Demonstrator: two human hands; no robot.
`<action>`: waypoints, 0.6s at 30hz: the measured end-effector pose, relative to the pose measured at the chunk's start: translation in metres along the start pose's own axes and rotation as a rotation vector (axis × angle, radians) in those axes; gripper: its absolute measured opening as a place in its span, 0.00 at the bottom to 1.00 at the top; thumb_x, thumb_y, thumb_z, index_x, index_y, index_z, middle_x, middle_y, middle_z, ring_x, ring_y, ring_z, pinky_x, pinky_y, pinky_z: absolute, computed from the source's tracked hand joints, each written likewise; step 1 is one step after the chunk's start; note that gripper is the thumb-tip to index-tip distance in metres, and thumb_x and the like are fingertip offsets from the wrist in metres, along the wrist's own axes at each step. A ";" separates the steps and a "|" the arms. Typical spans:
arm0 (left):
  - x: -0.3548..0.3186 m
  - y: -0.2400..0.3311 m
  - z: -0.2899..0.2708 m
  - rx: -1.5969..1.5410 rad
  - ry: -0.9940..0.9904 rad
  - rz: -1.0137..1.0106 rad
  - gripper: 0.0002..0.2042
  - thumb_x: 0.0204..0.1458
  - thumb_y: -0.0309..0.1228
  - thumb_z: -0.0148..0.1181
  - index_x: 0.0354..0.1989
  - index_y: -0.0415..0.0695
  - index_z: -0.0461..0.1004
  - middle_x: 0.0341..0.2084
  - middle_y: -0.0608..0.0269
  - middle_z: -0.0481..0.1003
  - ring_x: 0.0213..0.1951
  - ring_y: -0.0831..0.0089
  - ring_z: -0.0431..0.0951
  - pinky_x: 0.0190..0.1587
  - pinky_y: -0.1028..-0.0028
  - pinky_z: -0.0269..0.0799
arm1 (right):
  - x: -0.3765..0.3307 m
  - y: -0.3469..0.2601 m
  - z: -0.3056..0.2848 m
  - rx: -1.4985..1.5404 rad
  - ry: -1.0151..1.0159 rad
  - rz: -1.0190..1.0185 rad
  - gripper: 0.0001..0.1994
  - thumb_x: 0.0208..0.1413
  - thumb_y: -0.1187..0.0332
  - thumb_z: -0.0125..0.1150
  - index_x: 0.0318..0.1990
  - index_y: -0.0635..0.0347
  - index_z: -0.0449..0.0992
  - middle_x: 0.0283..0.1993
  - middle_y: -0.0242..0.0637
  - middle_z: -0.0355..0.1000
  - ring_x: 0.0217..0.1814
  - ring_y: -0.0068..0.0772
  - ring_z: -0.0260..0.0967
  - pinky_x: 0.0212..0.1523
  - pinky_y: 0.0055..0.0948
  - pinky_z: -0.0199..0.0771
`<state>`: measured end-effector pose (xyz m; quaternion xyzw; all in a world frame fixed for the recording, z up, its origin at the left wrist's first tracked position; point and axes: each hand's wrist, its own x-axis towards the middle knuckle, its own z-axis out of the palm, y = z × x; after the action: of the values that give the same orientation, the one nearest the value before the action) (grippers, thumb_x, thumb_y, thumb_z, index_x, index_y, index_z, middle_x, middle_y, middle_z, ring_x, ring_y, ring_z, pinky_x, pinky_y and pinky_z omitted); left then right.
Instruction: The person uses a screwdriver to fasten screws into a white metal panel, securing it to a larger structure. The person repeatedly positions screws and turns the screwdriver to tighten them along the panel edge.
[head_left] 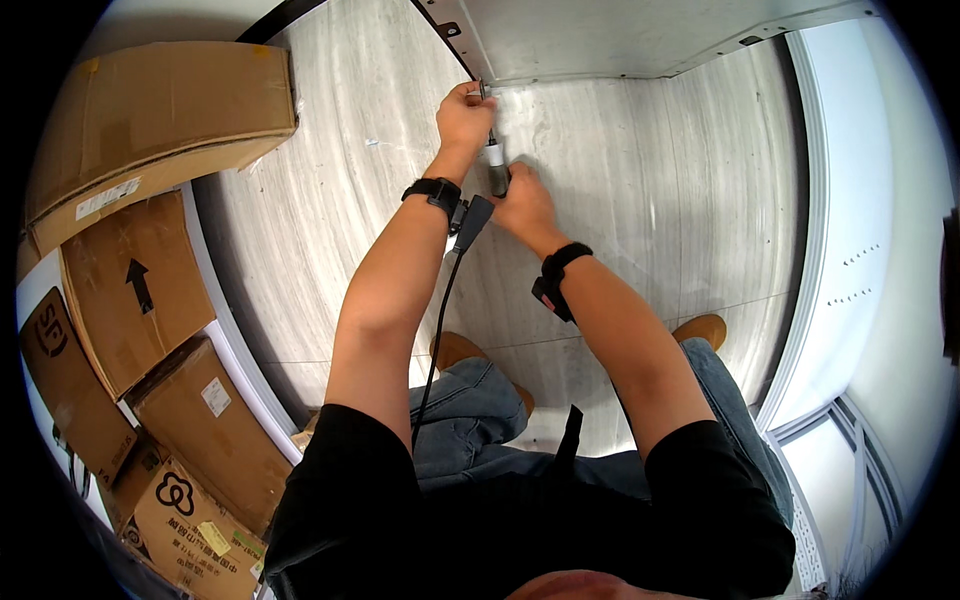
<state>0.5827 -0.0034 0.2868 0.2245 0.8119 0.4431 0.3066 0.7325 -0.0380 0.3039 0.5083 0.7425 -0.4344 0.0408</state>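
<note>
My right hand (527, 207) wraps round the grey handle of a screwdriver (497, 168), which has a white collar and a thin dark shaft aimed away from me. Closed fingers of my left hand (465, 122) pinch beside the shaft's far end, at the lower corner of a large pale metal panel (600, 45). What sits between those fingertips is too small to make out. The shaft's tip is partly hidden by the left fingers.
Brown cardboard boxes (165, 130) are stacked along the left. White shelving panels (850, 200) stand at the right. A black cable (437, 350) runs from my left wristband (437, 192) toward my body. Beneath everything lies a light wood-look floor (650, 220).
</note>
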 end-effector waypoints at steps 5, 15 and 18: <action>-0.008 0.013 -0.003 0.171 0.007 -0.013 0.21 0.43 0.29 0.68 0.48 0.41 0.74 0.27 0.62 0.78 0.27 0.77 0.76 0.32 0.76 0.72 | 0.001 0.000 0.002 -0.061 0.026 0.009 0.27 0.41 0.64 0.71 0.47 0.65 0.65 0.50 0.49 0.65 0.51 0.53 0.67 0.48 0.43 0.71; -0.001 0.005 0.000 -0.030 -0.037 -0.070 0.17 0.48 0.20 0.59 0.49 0.37 0.72 0.31 0.58 0.78 0.26 0.77 0.76 0.31 0.77 0.72 | 0.000 0.011 0.006 0.007 -0.020 -0.031 0.24 0.44 0.66 0.66 0.47 0.66 0.65 0.52 0.50 0.62 0.53 0.53 0.65 0.51 0.42 0.69; -0.002 0.008 -0.002 -0.190 -0.087 -0.153 0.19 0.48 0.22 0.61 0.50 0.37 0.70 0.32 0.58 0.78 0.26 0.76 0.76 0.31 0.77 0.72 | 0.001 0.017 0.010 0.063 0.013 -0.061 0.23 0.43 0.66 0.67 0.45 0.66 0.65 0.47 0.51 0.64 0.49 0.54 0.65 0.47 0.41 0.68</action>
<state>0.5838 -0.0013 0.2953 0.1512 0.7669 0.4833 0.3943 0.7416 -0.0424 0.2862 0.4893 0.7438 -0.4554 0.0064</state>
